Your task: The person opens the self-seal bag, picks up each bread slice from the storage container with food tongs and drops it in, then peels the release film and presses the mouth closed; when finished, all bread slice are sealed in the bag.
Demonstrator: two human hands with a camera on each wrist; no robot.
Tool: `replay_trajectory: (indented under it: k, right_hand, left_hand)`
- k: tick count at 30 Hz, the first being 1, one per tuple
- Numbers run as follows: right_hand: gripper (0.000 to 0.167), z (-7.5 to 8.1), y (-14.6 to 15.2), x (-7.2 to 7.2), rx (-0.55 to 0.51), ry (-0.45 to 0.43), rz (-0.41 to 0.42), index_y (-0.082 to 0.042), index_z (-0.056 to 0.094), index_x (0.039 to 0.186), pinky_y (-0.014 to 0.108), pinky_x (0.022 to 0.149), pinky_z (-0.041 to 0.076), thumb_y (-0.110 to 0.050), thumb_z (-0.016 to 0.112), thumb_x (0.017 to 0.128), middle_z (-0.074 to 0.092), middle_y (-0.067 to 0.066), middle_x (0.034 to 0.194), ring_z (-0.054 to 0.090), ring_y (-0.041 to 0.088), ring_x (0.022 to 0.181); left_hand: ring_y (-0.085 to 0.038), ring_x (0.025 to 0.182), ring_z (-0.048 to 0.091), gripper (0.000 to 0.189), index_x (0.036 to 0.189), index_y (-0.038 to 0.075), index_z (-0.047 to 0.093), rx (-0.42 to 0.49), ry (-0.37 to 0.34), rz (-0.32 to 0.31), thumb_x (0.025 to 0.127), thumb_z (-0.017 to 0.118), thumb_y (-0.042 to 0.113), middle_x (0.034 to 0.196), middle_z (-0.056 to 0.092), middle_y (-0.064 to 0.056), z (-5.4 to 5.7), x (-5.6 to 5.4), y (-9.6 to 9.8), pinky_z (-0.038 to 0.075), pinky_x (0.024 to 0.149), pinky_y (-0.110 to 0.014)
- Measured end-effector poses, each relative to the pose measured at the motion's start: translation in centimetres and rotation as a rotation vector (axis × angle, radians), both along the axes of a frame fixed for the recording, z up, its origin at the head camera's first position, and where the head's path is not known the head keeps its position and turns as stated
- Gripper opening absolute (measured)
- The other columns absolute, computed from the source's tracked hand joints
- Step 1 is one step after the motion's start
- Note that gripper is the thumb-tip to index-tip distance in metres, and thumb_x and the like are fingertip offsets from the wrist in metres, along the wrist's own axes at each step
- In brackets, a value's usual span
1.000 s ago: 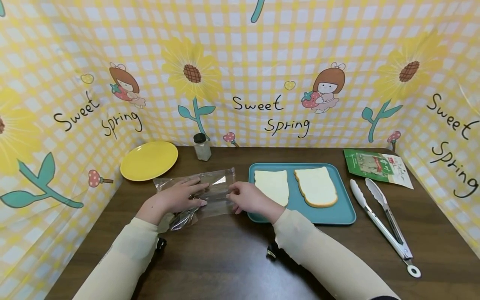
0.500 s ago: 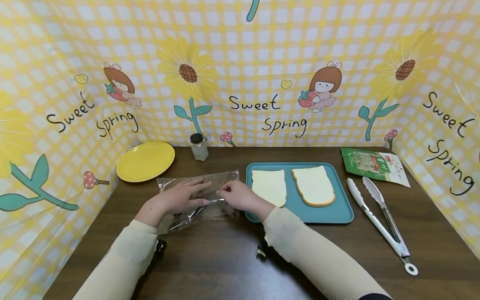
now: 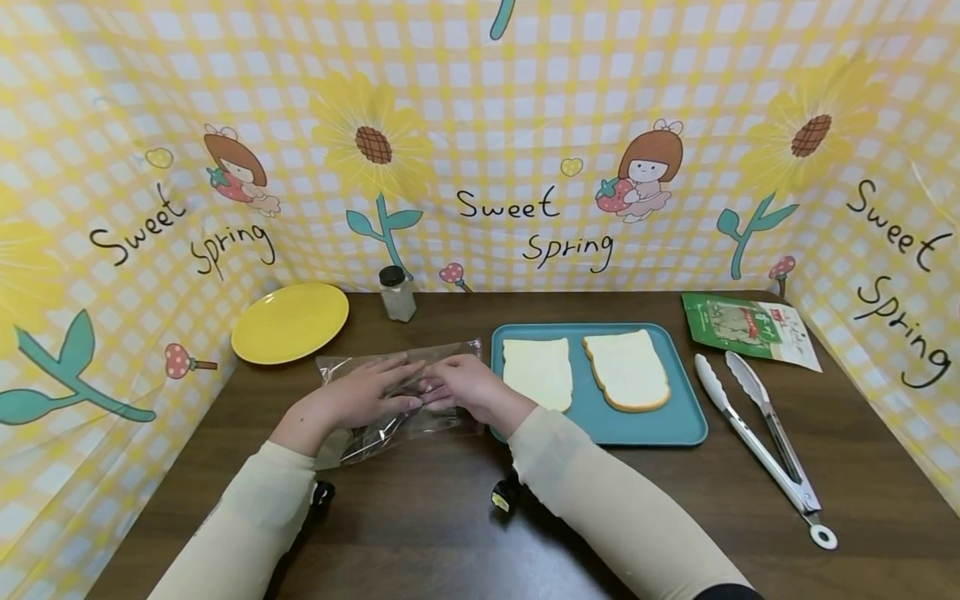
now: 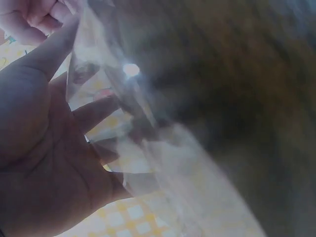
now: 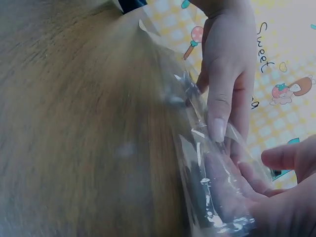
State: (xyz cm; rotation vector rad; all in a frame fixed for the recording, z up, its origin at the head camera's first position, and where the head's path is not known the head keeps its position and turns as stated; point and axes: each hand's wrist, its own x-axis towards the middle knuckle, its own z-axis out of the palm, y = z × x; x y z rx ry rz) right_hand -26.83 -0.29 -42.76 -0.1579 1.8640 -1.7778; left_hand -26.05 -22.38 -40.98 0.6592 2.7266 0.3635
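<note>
Hands closer together than before, at a clear, glossy, creased bag

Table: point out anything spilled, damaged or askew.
Nothing looks spilled or damaged. Slightly askew: the green pouch lies slanted at the back right of the table, and the clear bag is wrinkled near the left hand.

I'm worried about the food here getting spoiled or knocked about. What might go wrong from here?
The clear bag looks thin and creased where the left hand and right hand meet at it, so it might tear or slip. The right sleeve, close to the tray, could nudge it and shift the bread slices.
</note>
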Motion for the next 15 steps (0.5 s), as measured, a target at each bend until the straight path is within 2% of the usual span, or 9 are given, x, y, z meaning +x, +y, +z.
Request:
replay_trajectory:
  k: [4,8,15]
  right_hand:
    - [0.036,-0.3,0.0,-0.1,0.001,-0.034,-0.016,0.009,0.068,0.132,0.042,0.101,0.063,-0.016,0.048,0.114,0.072,0.025,0.134,0.075,0.035,0.12]
    - [0.035,-0.4,0.0,-0.1,0.014,-0.046,-0.022,0.009,0.069,0.128,0.043,0.103,0.063,-0.015,0.049,0.113,0.072,0.026,0.135,0.074,0.037,0.123]
    - [0.034,-0.3,-0.2,0.0,0.028,-0.046,-0.037,0.009,0.069,0.125,0.041,0.103,0.063,-0.015,0.049,0.112,0.071,0.025,0.134,0.076,0.034,0.119]
  left_hand:
    - [-0.059,0.161,0.02,0.081,0.17,0.027,0.03,0.007,-0.006,0.026,0.104,0.054,0.068,0.178,0.021,-0.021,0.1,-0.1,-0.3,0.024,0.124,-0.079]
    - [-0.061,0.161,0.015,0.088,0.171,0.025,0.03,0.006,0.003,0.07,0.101,0.054,0.073,0.179,0.019,-0.022,0.4,-0.2,-1.4,0.018,0.124,-0.081]
    - [-0.064,0.16,0.011,0.092,0.17,0.02,0.031,0.037,-0.004,0.092,0.1,0.059,0.071,0.178,0.016,-0.027,0.7,-0.3,-3.0,0.014,0.121,-0.085]
